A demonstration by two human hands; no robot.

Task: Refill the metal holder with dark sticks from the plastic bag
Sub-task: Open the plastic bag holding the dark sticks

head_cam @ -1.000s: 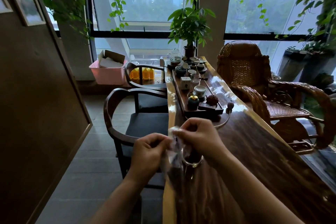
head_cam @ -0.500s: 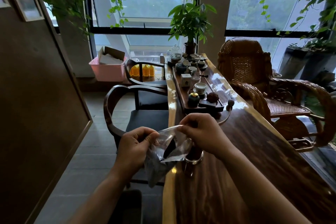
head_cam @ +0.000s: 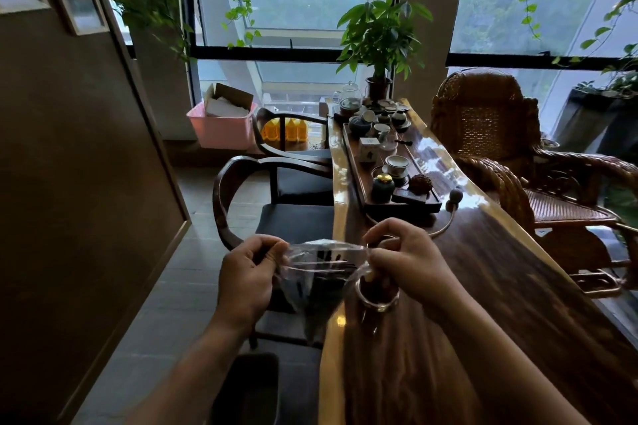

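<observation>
1. Broadly, the long dark wooden surface (head_cam: 483,304) fills the right half of the view, running from the near edge away to the windows. Its glossy top catches the window light.
2. Right of it stands a wicker chair (head_cam: 490,121) with a high woven back.
3. Left of it, a dark wooden armchair (head_cam: 241,183) with a black seat cushion is drawn up against the surface's edge, with a second one behind it.
4. Farther back on the surface, a long tea tray (head_cam: 400,208) carries small cups, lidded bowls and a glass teapot, and a potted plant (head_cam: 379,31) stands past its far end.
5. Closer in, the clear plastic bag (head_cam: 303,314) is stretched between both hands, just off the surface's left edge. Its mouth is pulled wide and its body tapers down to a point below.
6. At the bag's left top edge, the left hand (head_cam: 247,272) pinches the plastic with curled fingers and thumb.
7. Opposite it, the right hand (head_cam: 411,259) pinches the right top edge the same way, directly above the holder.
8. Under the right hand, the metal holder (head_cam: 376,300) stands on the surface near its left edge, its shiny round rim just beside the bag.
9. Inside the bag lie the dark sticks (head_cam: 328,283), a dim mass in which single pieces are hard to make out.
</observation>
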